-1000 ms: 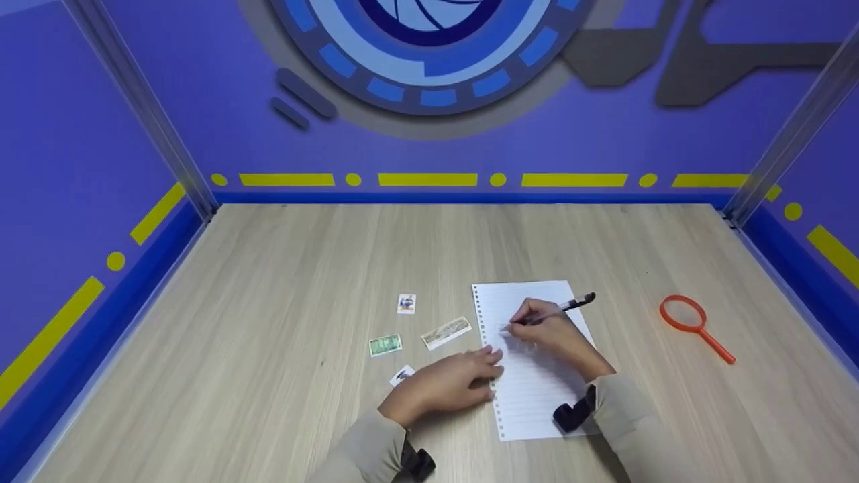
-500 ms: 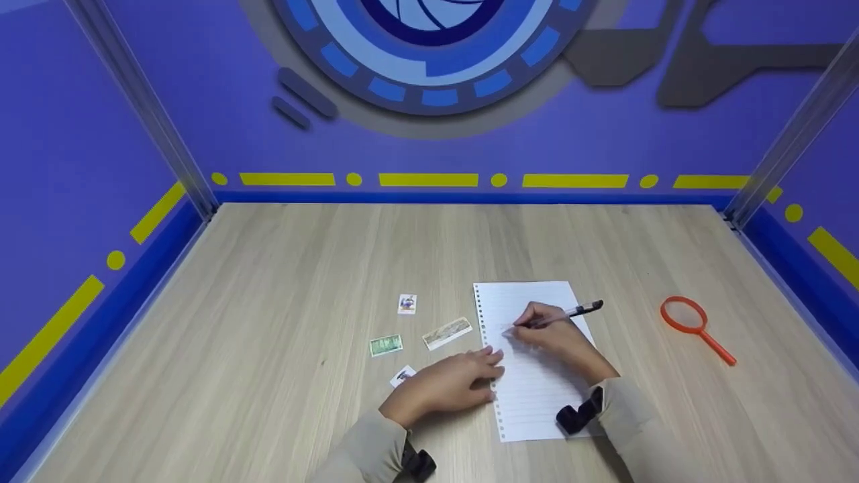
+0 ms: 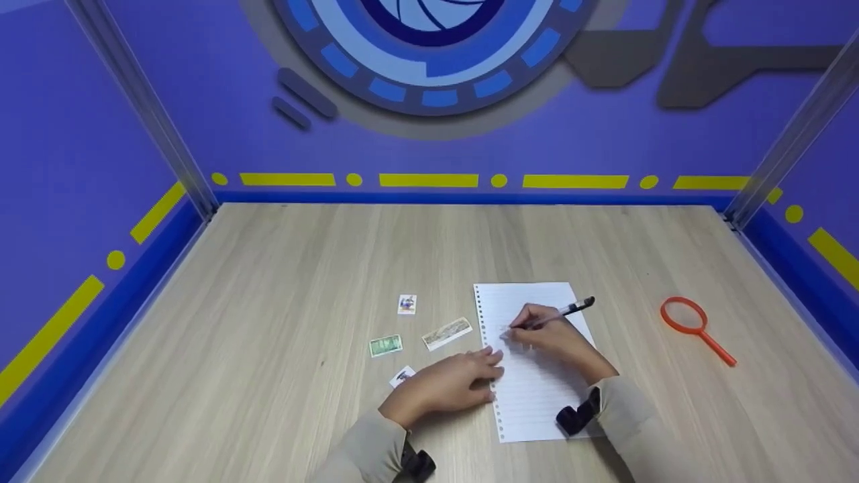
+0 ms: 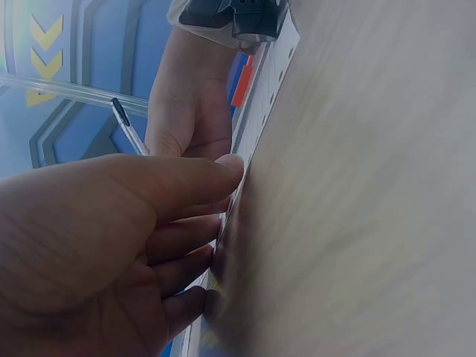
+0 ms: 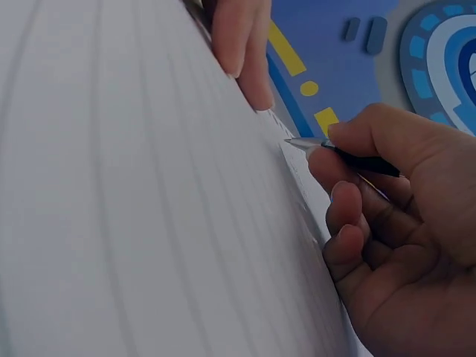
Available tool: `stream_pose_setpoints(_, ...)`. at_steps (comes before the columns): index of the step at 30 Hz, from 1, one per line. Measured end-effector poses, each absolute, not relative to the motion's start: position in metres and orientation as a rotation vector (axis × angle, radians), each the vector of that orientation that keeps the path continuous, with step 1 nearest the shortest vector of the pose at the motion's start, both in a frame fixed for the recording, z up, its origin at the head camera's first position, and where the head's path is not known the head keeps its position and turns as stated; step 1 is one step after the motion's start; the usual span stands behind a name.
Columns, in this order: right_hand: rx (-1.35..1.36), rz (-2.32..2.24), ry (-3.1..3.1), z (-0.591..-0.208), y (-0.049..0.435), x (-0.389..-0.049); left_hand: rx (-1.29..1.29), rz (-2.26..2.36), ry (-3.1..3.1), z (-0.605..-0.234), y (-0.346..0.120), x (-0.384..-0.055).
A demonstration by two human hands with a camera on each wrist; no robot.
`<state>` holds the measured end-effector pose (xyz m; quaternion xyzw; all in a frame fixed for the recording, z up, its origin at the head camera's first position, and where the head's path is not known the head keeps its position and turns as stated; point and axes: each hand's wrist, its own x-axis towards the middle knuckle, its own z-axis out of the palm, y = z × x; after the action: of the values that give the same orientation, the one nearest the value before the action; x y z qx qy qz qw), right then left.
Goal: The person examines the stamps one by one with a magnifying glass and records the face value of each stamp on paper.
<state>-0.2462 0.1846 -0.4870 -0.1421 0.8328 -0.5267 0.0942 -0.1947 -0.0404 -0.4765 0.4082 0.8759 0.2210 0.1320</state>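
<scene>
A lined sheet of paper (image 3: 537, 409) with punched holes down its left side lies on the wooden table. My right hand (image 3: 553, 339) pinches a pen (image 3: 576, 306) between thumb and fingers, its black capped end pointing up and right. In the right wrist view the pen's metal tip (image 5: 297, 142) is right at the paper's surface, and faint marks show near it in the head view. My left hand (image 3: 446, 384) rests with its fingertips on the paper's holed edge, fingers loosely bent and holding nothing. In the left wrist view its thumb (image 4: 216, 175) lies along that edge.
Left of the paper lie a brown stamp-like slip (image 3: 447, 333), a green one (image 3: 385, 345) and a small picture stamp (image 3: 407, 304). Another stamp (image 3: 401, 376) is partly covered by the left hand. An orange magnifying glass (image 3: 698, 329) lies to the right. Blue walls enclose the table.
The right hand and pen shift slightly right, then back left and a little down, with the pen's tilt varying. The left hand stays in place on the paper's edge.
</scene>
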Motion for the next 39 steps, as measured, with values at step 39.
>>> stream_pose_setpoints(39,-0.434,-1.655,2.504,-0.497,0.181,-0.247,1.195,0.596,2.554,-0.475,-0.041,-0.195)
